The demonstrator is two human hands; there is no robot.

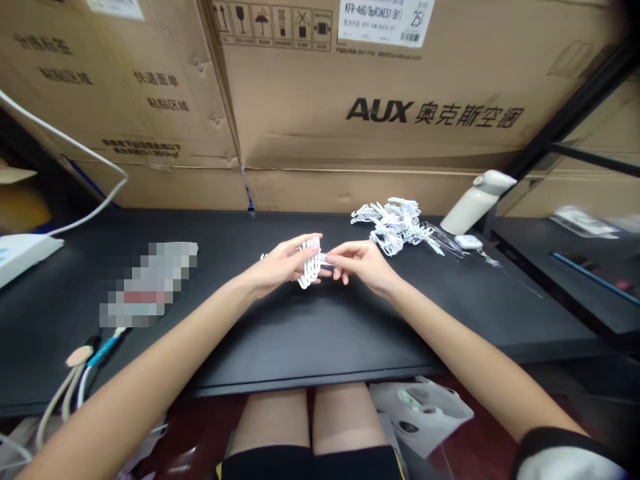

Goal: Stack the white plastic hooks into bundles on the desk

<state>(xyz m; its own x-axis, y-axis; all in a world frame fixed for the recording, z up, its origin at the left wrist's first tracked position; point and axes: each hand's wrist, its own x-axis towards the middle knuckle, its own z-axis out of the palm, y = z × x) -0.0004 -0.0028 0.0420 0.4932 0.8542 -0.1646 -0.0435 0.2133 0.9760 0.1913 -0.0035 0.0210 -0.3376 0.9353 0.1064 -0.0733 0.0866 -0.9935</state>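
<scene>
A bundle of thin white cable (311, 263), folded into loops, is gripped in my left hand (285, 263) above the middle of the black table. My right hand (363, 263) meets it from the right, its thumb and fingers pinched on the short white strand at the bundle's side. What lies between those fingertips is too small to make out fully. Behind and to the right of my hands, a heap of similar white cable bundles (395, 223) rests on the table.
Large cardboard boxes (300, 113) stand along the table's back. A white bottle (475, 203) and a small white case (469, 243) are at the right. At the left are a blurred-out flat object (155, 280) with cables and a white power strip (27, 253). Below hangs a plastic bag (425, 413).
</scene>
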